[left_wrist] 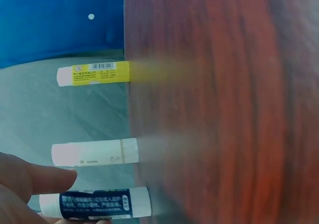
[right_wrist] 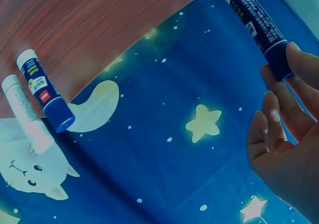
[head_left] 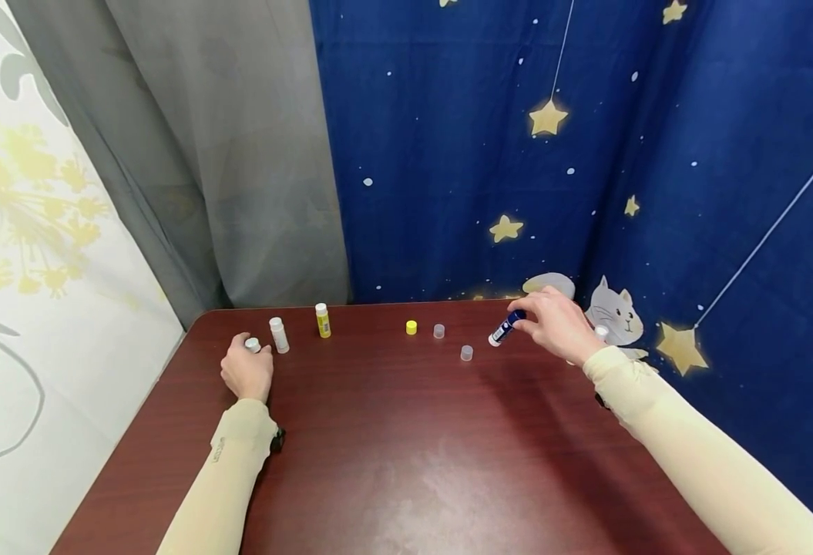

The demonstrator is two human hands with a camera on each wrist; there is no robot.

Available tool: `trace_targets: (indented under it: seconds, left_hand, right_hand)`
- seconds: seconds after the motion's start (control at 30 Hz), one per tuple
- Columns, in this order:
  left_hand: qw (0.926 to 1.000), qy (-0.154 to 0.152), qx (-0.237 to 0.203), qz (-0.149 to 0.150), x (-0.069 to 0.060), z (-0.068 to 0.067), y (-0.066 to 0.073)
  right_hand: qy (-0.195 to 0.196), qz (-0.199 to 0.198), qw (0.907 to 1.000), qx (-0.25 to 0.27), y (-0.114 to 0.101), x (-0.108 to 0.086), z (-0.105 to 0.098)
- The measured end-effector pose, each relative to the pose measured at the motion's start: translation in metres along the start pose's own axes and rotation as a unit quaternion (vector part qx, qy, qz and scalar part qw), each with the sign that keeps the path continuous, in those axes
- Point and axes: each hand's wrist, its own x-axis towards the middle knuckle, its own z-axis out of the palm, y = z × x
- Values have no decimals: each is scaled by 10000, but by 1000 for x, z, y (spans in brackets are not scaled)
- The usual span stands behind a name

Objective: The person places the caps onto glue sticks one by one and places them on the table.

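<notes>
In the head view my left hand curls around a dark-blue-labelled glue stick that stands upright on the table, its white top showing between thumb and fingers. Beside it stand a white glue stick and a yellow glue stick, both upright. At the right, my right hand pinches the blue end of another dark blue glue stick. That one is tilted, its white end pointing down toward the table. Two clear caps and a yellow cap lie to its left.
Past my right wrist, a blue-capped glue stick and a white glue stick stand upright, mostly hidden in the head view. Curtains hang behind the dark red table, a grey one and a blue starry one.
</notes>
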Motion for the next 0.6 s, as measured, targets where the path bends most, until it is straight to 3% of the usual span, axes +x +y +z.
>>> trace_targets:
  seconds: [0.23,0.6]
  left_hand:
    - [9999,1,63,-122,-1,0,-8]
    - [9993,3,294,-232,0,-2,-8]
  right_hand:
    - [-64,149,9998,-147,13,-2,-2]
    - [-198,274,9993,-185,31,-6,-1]
